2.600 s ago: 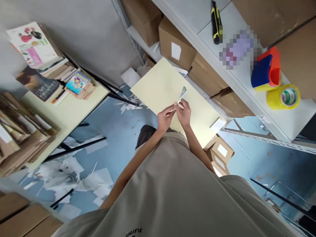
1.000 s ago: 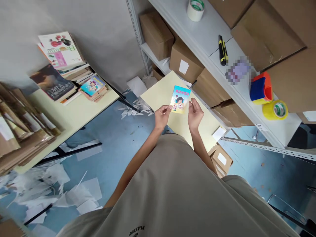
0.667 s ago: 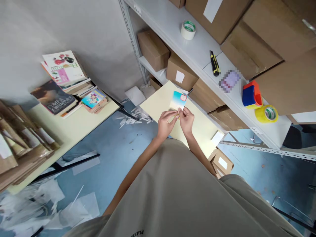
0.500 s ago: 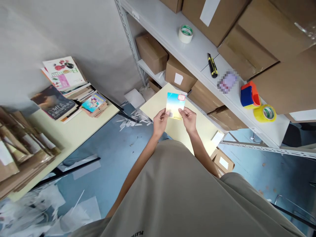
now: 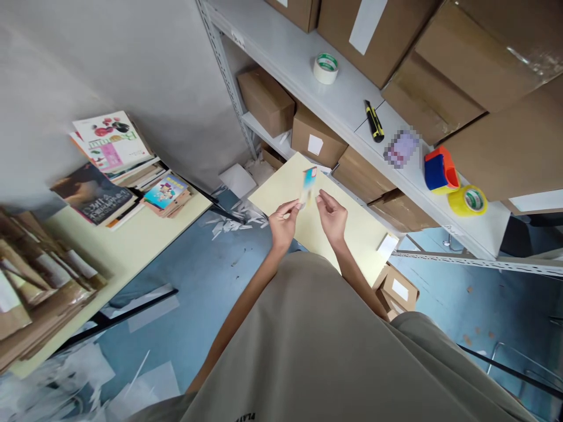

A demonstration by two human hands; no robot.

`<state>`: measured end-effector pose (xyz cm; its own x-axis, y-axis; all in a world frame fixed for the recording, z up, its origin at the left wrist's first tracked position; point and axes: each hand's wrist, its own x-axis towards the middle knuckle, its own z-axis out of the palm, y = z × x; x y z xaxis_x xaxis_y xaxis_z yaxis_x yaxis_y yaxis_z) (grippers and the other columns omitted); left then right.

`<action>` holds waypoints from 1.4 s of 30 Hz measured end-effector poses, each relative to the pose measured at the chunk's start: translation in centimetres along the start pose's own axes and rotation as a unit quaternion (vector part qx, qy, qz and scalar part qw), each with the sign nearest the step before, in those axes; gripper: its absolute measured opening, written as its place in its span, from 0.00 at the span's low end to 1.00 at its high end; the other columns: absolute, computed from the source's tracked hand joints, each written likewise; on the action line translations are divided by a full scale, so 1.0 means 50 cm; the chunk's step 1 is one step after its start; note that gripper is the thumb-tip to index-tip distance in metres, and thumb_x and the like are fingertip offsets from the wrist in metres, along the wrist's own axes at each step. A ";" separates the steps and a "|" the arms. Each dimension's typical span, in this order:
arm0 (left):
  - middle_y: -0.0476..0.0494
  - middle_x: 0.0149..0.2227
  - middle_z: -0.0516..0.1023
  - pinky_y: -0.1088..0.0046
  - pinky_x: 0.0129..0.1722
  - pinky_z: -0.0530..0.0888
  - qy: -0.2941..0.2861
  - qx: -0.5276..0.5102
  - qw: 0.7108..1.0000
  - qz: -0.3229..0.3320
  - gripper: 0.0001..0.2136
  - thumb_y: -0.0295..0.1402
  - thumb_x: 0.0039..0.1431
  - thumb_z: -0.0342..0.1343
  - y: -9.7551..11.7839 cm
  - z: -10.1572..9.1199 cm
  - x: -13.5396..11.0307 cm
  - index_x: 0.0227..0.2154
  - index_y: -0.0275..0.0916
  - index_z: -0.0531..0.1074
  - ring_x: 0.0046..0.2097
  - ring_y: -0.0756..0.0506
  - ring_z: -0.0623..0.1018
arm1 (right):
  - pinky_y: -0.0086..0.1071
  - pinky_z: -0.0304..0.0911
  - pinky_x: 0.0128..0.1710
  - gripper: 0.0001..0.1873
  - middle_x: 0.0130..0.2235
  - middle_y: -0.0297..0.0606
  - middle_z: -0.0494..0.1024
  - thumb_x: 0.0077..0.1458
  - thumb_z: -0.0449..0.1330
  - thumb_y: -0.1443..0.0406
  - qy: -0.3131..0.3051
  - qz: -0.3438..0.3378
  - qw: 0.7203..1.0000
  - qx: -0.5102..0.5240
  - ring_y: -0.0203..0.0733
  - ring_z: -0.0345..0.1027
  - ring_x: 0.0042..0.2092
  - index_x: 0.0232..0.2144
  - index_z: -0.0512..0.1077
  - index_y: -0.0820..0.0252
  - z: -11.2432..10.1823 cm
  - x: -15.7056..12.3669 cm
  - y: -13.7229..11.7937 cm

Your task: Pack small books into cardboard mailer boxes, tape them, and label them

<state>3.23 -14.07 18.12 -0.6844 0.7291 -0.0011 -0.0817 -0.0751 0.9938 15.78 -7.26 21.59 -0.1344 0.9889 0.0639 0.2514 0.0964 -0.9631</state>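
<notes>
A thin booklet (image 5: 308,183) with a blue-to-yellow cover is turned nearly edge-on above the cream table, blurred by motion. My left hand (image 5: 284,223) pinches its lower left edge between thumb and fingers. Just right of the booklet is my right hand (image 5: 332,215), its fingers partly curled and apart from the cover, holding nothing that I can see. Beneath both hands lies the cream tabletop (image 5: 352,246).
To the left, a second table (image 5: 132,246) bears stacked books (image 5: 112,140), small booklets (image 5: 166,192) and cardboard packets (image 5: 48,252). A grey shelf (image 5: 352,99) holds masking tape (image 5: 326,68), a box cutter (image 5: 373,121), a tape dispenser (image 5: 440,170), yellow tape (image 5: 467,200) and cartons (image 5: 409,88). Paper scraps litter the floor.
The booklet has swung from facing me flat to nearly edge-on. My right hand has let go of its right side, while my left hand keeps hold.
</notes>
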 end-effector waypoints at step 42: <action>0.45 0.34 0.87 0.70 0.38 0.77 -0.219 0.011 0.973 -0.071 0.36 0.60 0.64 0.74 0.029 -0.240 0.058 0.65 0.39 0.82 0.36 0.45 0.83 | 0.36 0.81 0.36 0.29 0.34 0.30 0.85 0.61 0.75 0.38 -0.178 0.087 0.974 0.113 0.44 0.83 0.36 0.49 0.73 0.48 0.036 -0.066 0.003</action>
<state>-7.55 -20.24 18.23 -0.2919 0.9516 -0.0965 -0.1337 0.0593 0.9892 14.52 -10.71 20.76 -0.4430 0.8820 -0.1607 0.0878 -0.1357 -0.9869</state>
